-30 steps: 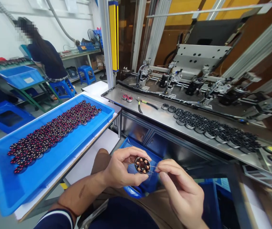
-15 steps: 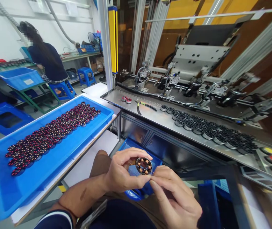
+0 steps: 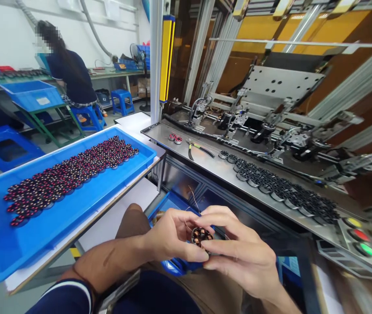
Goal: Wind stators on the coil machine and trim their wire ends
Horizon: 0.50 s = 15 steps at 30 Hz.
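Note:
Above my lap, a round motor stator [image 3: 201, 235] with copper windings and a dark core is held between both hands. My left hand [image 3: 173, 237] grips it from the left, thumb along the near edge and fingers behind. On the other side, the fingers of my right hand [image 3: 243, 248] close around its right and near edge and partly cover it. Thin loose copper wire [image 3: 194, 198] sticks up from the stator past the fingertips. Below the hands lies a blue bin [image 3: 169, 203], mostly hidden.
A blue tray [image 3: 107, 196] of wound stators stands on the left. Bare stator cores [image 3: 264, 181] line the machine's metal ledge, near cutting pliers [image 3: 201, 149] and two red-wound stators [image 3: 175, 138]. A button box [image 3: 359, 235] sits at right. A co-worker [image 3: 71, 74] sits far left.
My right hand has moved from pinching a wire at the stator's lower edge to gripping the stator's right side. The stator has tilted, and loose wire now points upward.

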### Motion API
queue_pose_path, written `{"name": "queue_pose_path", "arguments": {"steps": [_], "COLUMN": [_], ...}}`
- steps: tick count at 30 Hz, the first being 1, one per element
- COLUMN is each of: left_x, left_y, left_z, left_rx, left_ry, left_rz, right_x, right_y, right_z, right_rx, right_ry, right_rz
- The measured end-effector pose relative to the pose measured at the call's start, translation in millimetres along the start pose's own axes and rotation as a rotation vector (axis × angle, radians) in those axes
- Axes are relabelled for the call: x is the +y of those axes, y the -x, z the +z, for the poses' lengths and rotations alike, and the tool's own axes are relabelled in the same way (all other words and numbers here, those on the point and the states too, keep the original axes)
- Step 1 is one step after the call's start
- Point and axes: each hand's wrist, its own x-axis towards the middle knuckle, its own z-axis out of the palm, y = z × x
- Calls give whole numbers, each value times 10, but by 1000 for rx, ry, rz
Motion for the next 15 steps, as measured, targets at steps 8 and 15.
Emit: {"name": "queue_pose_path", "arguments": {"steps": [8,15], "left_x": [-28,-45], "left_y": [-40,-43], "left_z": [-9,61], "left_rx": [-80,23], "left_ry": [148,-165], "left_rz": [1,540], "right_x": [-97,-98], "right_y": [171,365], "right_z": [156,433], "right_rx": [237,497], "right_ry": [366,570], "right_rz": [-108,-85]}}
